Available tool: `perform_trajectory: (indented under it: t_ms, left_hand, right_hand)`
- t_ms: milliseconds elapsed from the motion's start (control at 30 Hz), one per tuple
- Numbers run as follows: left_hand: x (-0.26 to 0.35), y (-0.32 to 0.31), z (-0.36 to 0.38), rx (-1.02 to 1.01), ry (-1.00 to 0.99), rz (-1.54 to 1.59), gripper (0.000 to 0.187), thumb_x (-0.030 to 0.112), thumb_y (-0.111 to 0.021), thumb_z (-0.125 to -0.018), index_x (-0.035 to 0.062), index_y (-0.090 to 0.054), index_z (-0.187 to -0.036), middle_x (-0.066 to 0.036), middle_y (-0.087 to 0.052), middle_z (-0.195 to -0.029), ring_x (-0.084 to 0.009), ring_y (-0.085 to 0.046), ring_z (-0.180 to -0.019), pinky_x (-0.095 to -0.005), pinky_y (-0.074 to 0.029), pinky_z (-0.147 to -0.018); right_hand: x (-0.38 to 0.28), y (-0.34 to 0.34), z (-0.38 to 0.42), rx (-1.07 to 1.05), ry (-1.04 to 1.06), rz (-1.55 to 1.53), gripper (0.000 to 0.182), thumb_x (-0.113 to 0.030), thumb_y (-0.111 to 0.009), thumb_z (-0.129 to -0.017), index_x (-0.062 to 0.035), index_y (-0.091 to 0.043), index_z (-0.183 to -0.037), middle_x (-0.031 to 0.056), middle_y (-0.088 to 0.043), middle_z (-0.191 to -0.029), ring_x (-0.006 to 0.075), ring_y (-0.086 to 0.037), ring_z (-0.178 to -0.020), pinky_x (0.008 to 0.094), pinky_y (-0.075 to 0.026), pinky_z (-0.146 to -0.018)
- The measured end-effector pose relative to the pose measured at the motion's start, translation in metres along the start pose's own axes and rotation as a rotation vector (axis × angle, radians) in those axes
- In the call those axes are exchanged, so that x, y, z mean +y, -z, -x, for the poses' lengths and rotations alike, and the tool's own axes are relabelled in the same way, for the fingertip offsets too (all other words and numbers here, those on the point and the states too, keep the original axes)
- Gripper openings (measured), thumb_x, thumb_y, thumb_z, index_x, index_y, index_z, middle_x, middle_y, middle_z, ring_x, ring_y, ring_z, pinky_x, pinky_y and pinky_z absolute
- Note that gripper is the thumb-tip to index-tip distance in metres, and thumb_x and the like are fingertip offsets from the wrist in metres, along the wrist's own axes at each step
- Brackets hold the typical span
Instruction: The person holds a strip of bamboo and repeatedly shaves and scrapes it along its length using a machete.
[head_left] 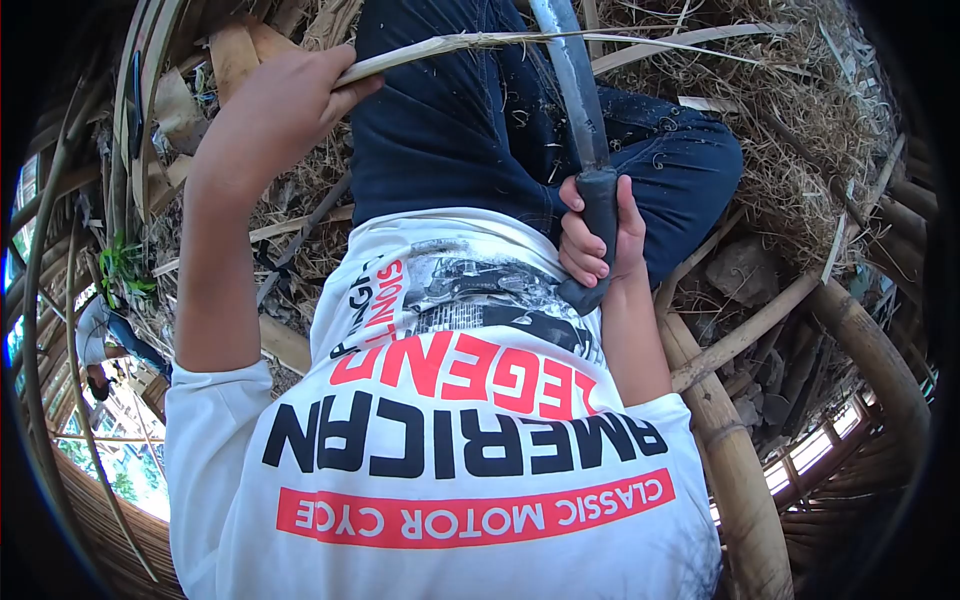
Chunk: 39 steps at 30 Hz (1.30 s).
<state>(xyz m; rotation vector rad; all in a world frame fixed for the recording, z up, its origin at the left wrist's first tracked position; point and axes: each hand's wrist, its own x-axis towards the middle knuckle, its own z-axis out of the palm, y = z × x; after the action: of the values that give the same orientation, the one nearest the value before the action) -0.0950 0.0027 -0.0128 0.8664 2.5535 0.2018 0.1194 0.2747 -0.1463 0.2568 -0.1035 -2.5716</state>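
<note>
My left hand is closed around one end of a pale bamboo strip, which stretches to the right above my lap. My right hand grips the dark handle of a long knife. Its grey metal blade points away from me and meets the strip near the top of the view. Beyond the blade the strip runs on as thin lengths. The blade's tip is cut off by the frame's upper edge. Small curled shavings lie on my dark jeans.
A heap of fine shavings covers the ground at the upper right. Bamboo poles lie close on my right. Long bamboo strips stand at the left. Farther off at the left edge another person is visible.
</note>
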Motion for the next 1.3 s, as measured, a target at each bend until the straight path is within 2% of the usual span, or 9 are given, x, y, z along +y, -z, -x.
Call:
perform_trajectory:
  t_ms: [833, 900, 967, 1033, 1067, 1133, 1200, 1233, 1300]
  left_hand:
    - [-0.005, -0.003, -0.001, -0.102, 0.046, 0.175, 0.029, 0.027, -0.059, -0.098, -0.0018, -0.063, -0.098, -0.021, -0.062, -0.078, -0.0379, -0.059, -0.073, -0.0443, -0.044, -0.068]
    - [0.001, 0.001, -0.003, -0.249, 0.188, 0.183, 0.030, 0.028, -0.059, -0.098, -0.0019, -0.063, -0.097, -0.022, -0.062, -0.079, -0.0386, -0.060, -0.076, -0.0447, -0.044, -0.069]
    - [0.008, 0.004, 0.001, -0.261, 0.168, 0.142, 0.031, 0.028, -0.059, -0.098, -0.0019, -0.062, -0.096, -0.022, -0.063, -0.080, -0.0393, -0.060, -0.077, -0.0455, -0.044, -0.070]
    - [0.014, 0.008, 0.003, -0.273, 0.133, 0.102, 0.031, 0.029, -0.059, -0.097, -0.0019, -0.062, -0.094, -0.022, -0.063, -0.081, -0.0400, -0.061, -0.079, -0.0464, -0.045, -0.070]
    - [0.017, 0.010, 0.004, -0.269, 0.149, 0.079, 0.032, 0.029, -0.059, -0.097, -0.0021, -0.061, -0.094, -0.023, -0.063, -0.082, -0.0406, -0.061, -0.081, -0.0475, -0.045, -0.071]
    - [0.023, 0.010, 0.007, -0.261, 0.134, 0.031, 0.029, 0.027, -0.058, -0.096, -0.0021, -0.060, -0.093, -0.023, -0.063, -0.084, -0.0426, -0.061, -0.084, -0.0506, -0.045, -0.074]
    - [0.032, 0.012, 0.007, -0.292, 0.103, 0.014, 0.028, 0.026, -0.058, -0.096, -0.0019, -0.060, -0.093, -0.024, -0.063, -0.085, -0.0429, -0.061, -0.084, -0.0512, -0.045, -0.075]
    - [0.034, 0.014, 0.005, -0.319, 0.082, 0.000, 0.026, 0.024, -0.058, -0.096, -0.0017, -0.060, -0.092, -0.024, -0.063, -0.086, -0.0433, -0.060, -0.085, -0.0517, -0.045, -0.076]
    - [0.039, 0.014, 0.002, -0.311, 0.031, -0.020, 0.024, 0.022, -0.058, -0.095, -0.0013, -0.057, -0.093, -0.024, -0.063, -0.086, -0.0437, -0.060, -0.085, -0.0518, -0.045, -0.077]
  right_hand:
    - [0.007, -0.004, -0.021, -0.291, 0.003, -0.277, 0.055, -0.063, -0.039, -0.100, -0.0086, -0.036, -0.105, 0.0023, -0.045, -0.058, 0.0132, -0.049, -0.037, 0.0319, -0.050, -0.041]
    - [0.005, -0.020, -0.011, 0.107, 0.110, 0.011, 0.054, -0.061, -0.039, -0.101, -0.0077, -0.036, -0.108, 0.0027, -0.046, -0.060, 0.0134, -0.048, -0.038, 0.0325, -0.050, -0.044]
    - [0.005, -0.037, -0.001, 0.208, 0.178, 0.104, 0.050, -0.054, -0.042, -0.103, -0.0049, -0.040, -0.112, 0.0046, -0.048, -0.062, 0.0141, -0.048, -0.041, 0.0328, -0.050, -0.046]
    - [0.007, -0.050, 0.007, 0.626, 0.457, 0.759, 0.044, -0.045, -0.046, -0.104, -0.0022, -0.046, -0.113, 0.0067, -0.049, -0.064, 0.0151, -0.050, -0.043, 0.0328, -0.049, -0.046]
    - [0.011, -0.051, 0.013, 0.650, 0.582, 0.709, 0.032, -0.027, -0.052, -0.102, 0.0011, -0.050, -0.117, 0.0081, -0.051, -0.065, 0.0159, -0.052, -0.046, 0.0326, -0.050, -0.048]
    - [0.017, -0.060, 0.017, 0.746, 0.706, 0.823, 0.029, -0.019, -0.054, -0.100, 0.0018, -0.049, -0.120, 0.0080, -0.052, -0.068, 0.0156, -0.053, -0.048, 0.0318, -0.050, -0.049]
    - [0.022, -0.062, 0.024, 0.894, 0.912, 1.025, 0.037, 0.002, -0.059, -0.090, 0.0028, -0.048, -0.126, 0.0076, -0.056, -0.077, 0.0134, -0.056, -0.055, 0.0296, -0.052, -0.054]
    - [0.020, -0.062, 0.026, 0.894, 0.926, 1.020, 0.037, 0.002, -0.059, -0.090, 0.0028, -0.048, -0.126, 0.0076, -0.056, -0.077, 0.0134, -0.056, -0.055, 0.0296, -0.052, -0.054]
    - [0.019, -0.063, 0.029, 0.939, 1.074, 1.402, 0.042, 0.005, -0.064, -0.086, 0.0023, -0.048, -0.124, 0.0076, -0.057, -0.082, 0.0125, -0.058, -0.059, 0.0282, -0.054, -0.057]
